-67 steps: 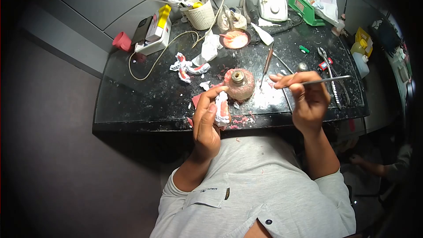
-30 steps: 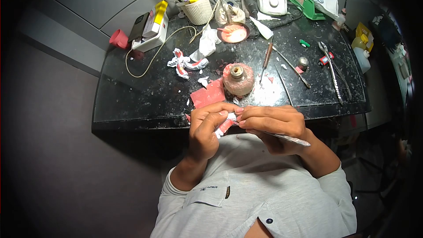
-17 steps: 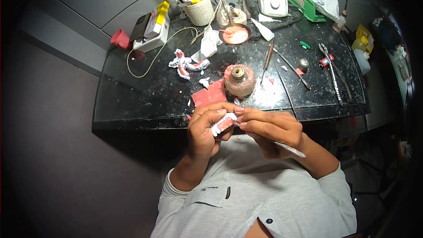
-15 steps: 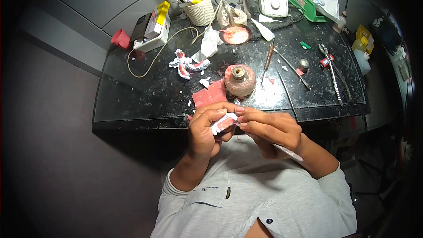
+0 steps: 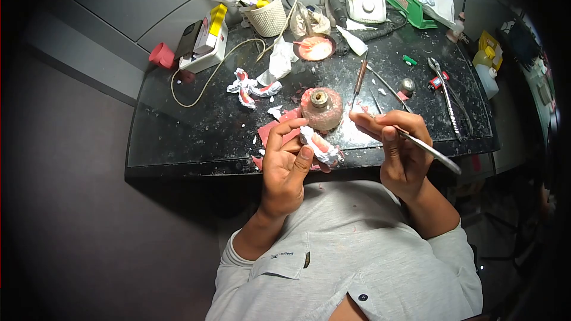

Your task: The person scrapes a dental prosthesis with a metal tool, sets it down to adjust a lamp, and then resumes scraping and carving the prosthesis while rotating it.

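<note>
My left hand (image 5: pixel 286 169) holds a white dental plaster model (image 5: pixel 320 145) with pink wax on it, pinched between thumb and fingers in front of the bench edge. In my right hand (image 5: pixel 401 151) is a slim metal wax carver (image 5: pixel 433 153), its handle pointing down to the right. The working end is hidden by my fingers, and the hand is apart from the model. Just beyond the model stands a wax-smeared spirit burner (image 5: pixel 321 110). Pink wax sheets (image 5: pixel 275 133) lie beside it, partly behind my left hand.
More white models with pink wax (image 5: pixel 245 90) lie at the left of the black bench (image 5: pixel 178 137). A pan of pink wax (image 5: pixel 315 47) sits behind. Several metal tools, including a brown-handled knife (image 5: pixel 360 77), lie to the right. A green bin (image 5: pixel 410 6) stands at the back.
My right hand has moved away from the model, up and to the right, with the carver. My left hand has turned the model and raised it slightly.
</note>
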The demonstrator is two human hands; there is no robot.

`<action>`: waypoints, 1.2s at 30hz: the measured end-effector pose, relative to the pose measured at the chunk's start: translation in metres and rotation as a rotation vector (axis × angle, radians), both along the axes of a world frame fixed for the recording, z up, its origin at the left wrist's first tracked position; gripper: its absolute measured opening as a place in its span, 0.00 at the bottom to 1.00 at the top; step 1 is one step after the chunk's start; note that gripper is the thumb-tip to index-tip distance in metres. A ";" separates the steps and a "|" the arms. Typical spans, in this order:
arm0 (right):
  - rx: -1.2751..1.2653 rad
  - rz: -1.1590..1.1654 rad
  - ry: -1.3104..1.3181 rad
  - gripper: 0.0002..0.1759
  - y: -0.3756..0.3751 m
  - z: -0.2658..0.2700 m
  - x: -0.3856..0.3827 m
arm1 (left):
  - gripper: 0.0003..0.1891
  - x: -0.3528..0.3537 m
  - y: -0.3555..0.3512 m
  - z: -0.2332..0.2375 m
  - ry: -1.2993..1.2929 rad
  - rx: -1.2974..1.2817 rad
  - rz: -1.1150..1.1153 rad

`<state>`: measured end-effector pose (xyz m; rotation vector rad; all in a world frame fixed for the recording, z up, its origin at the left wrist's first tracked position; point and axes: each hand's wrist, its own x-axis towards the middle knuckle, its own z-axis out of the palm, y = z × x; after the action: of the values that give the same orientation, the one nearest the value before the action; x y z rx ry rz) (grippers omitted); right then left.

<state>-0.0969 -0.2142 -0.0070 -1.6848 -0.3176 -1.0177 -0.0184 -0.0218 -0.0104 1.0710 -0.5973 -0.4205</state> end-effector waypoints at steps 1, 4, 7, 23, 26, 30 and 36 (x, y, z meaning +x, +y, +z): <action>0.079 0.067 -0.031 0.07 0.001 0.002 0.001 | 0.24 -0.001 -0.001 0.001 -0.022 -0.012 0.005; -0.144 0.021 -0.031 0.08 0.000 0.015 0.003 | 0.23 -0.003 -0.002 0.005 -0.032 -0.010 -0.001; -0.208 0.010 -0.001 0.10 0.001 0.018 0.001 | 0.22 -0.002 -0.001 -0.002 -0.065 -0.009 0.011; -0.368 -0.014 -0.067 0.17 -0.001 0.017 -0.003 | 0.20 0.005 -0.001 -0.012 -0.342 -0.146 0.052; -0.264 -0.124 0.115 0.08 -0.012 0.030 -0.013 | 0.28 0.008 0.005 -0.013 -0.197 -0.229 -0.003; -0.634 -0.372 0.690 0.13 -0.032 0.040 -0.019 | 0.30 0.009 0.008 -0.013 -0.054 -0.253 0.000; -0.638 -0.547 0.543 0.16 -0.035 0.049 -0.030 | 0.31 0.012 0.008 -0.010 0.069 -0.256 -0.036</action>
<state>-0.1267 -0.2489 0.0416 -2.6402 0.2226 -0.8264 -0.0068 -0.0134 -0.0203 0.7991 -0.5922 -0.3994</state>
